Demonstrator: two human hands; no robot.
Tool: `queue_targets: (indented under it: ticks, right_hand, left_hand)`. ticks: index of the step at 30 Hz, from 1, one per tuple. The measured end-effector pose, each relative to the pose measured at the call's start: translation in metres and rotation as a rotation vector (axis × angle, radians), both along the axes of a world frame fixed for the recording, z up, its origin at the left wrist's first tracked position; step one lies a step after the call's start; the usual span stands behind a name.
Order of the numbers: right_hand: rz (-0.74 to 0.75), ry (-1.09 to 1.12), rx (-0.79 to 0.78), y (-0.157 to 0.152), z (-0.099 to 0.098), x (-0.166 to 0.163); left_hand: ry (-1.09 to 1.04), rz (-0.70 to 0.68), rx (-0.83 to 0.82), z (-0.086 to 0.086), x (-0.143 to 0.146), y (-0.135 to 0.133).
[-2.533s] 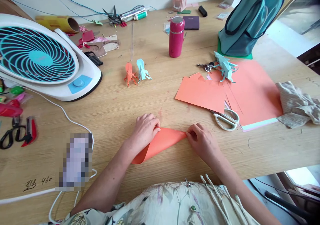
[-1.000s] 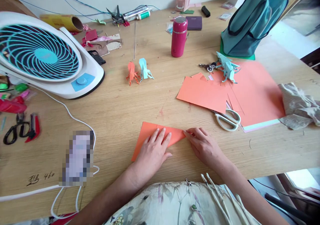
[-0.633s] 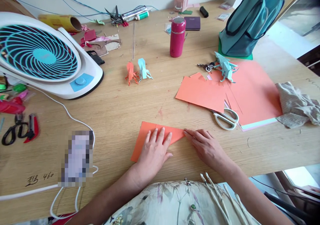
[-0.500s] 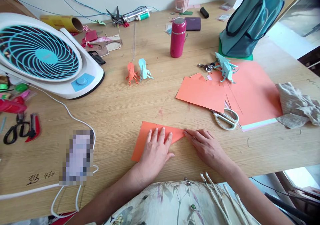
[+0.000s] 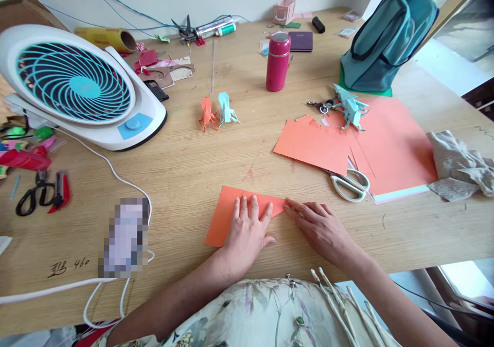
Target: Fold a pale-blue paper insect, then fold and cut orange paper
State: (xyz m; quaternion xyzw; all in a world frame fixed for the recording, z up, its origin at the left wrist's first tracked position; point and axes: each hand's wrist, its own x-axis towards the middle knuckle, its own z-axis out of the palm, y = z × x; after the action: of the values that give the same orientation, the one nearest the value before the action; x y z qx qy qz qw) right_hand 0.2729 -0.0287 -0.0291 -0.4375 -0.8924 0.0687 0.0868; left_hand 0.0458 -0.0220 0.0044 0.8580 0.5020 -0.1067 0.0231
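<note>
A folded orange sheet of paper (image 5: 221, 218) lies on the table in front of me, tapering to a point at its right end. My left hand (image 5: 247, 234) rests flat on its middle, fingers spread and pressing down, hiding part of the sheet. At the pointed tip, the fingertips of my right hand (image 5: 318, 226) are held together on the paper. Farther back stand a small orange folded-paper figure (image 5: 207, 113) and a light blue one (image 5: 227, 109). A larger light blue paper figure (image 5: 351, 108) sits on the orange sheets at the right.
White-handled scissors (image 5: 350, 185) lie partly under an orange paper piece (image 5: 312, 144), beside stacked orange sheets (image 5: 397, 151) and a grey cloth (image 5: 459, 164). A magenta bottle (image 5: 278, 64) and teal bag (image 5: 376, 54) stand behind. Leftward are a fan (image 5: 85, 90), phone (image 5: 125, 236) and black-handled scissors (image 5: 34, 195).
My left hand has slid slightly right along the orange paper. My right hand stays at the tip. The whole view has shifted a little.
</note>
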Motion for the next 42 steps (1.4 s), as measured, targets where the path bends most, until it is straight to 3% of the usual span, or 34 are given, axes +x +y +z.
queue_targets:
  ticks: [10, 30, 42]
  right_hand:
    - [-0.050, 0.006, 0.054, -0.008, 0.001, -0.007]
    - [-0.027, -0.151, 0.089, -0.012, 0.006, -0.015]
    - [-0.043, -0.165, 0.146, -0.016, -0.005, -0.018]
  left_hand:
    - [0.011, -0.001, 0.027, -0.011, 0.004, -0.007]
    - [0.051, 0.003, 0.004, -0.007, 0.008, -0.009]
    - [0.073, 0.009, -0.026, -0.007, 0.009, -0.009]
